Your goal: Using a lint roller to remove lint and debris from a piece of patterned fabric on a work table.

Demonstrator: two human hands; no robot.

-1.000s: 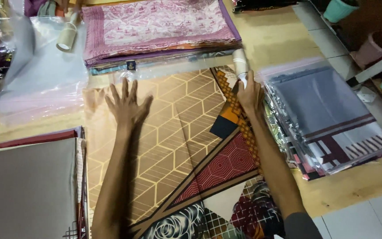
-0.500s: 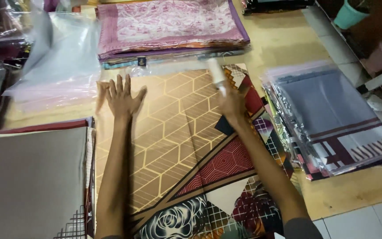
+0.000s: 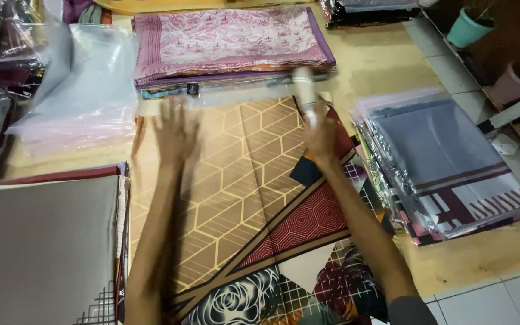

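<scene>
Light reads warm and fairly even from above; no hard shadows, just a soft dark band beside my left forearm. Both hands smear with motion blur: left hand (image 3: 176, 129) ghosted, right hand (image 3: 320, 129) streaked. Mild sheen on the clear plastic bags (image 3: 82, 78) at upper left. Top right corner falls dim. Fabric patterns stay reasonably sharp.

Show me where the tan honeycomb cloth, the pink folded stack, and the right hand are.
tan honeycomb cloth (image 3: 236, 198), head view, on its middle panel.
pink folded stack (image 3: 224, 39), head view, on the top sheet.
right hand (image 3: 320, 129), head view, on its back; it grips a whitish object.
</scene>
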